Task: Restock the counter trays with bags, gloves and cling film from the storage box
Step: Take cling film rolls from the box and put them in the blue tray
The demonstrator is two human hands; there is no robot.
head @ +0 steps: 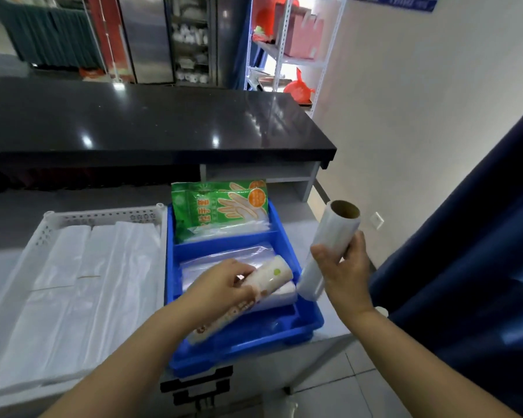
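- We see the right hand (341, 267) wrapped round the middle of a clear cling film roll (332, 245), with the thumb on the near side and the fingers behind.
- This roll is held in the air and tilted. Its open cardboard core points up and away, and its lower end is at the right rim of the blue tray (245, 348). We cannot tell whether it touches the rim.
- The left hand (224, 285) grips a printed roll (272, 274), its fingers curled over the upper side.
- The printed roll lies on a slant in the front section of the blue tray. Its far end rests over a plain white roll (284, 294) that lies beside it in the same section.
- Behind both rolls, still in front of the tray's cross divider, we note a flat stack of clear bags (224, 257).
- The rear section, beyond the divider, holds a green glove pack (218, 206). It stands upright and leans on the back wall, rising above the rim.
- Just left of the blue tray, touching or nearly so, stands a white perforated tray (103, 214). It is filled with flat white bags (88, 282) laid in overlapping rows.
- Both trays sit on a pale work surface below a glossy black counter (133, 116).
- A dark blue curtain (465, 267) hangs to the right of the right forearm.
- A white shelf rack (284, 40) with red and pink items stands well behind the counter.
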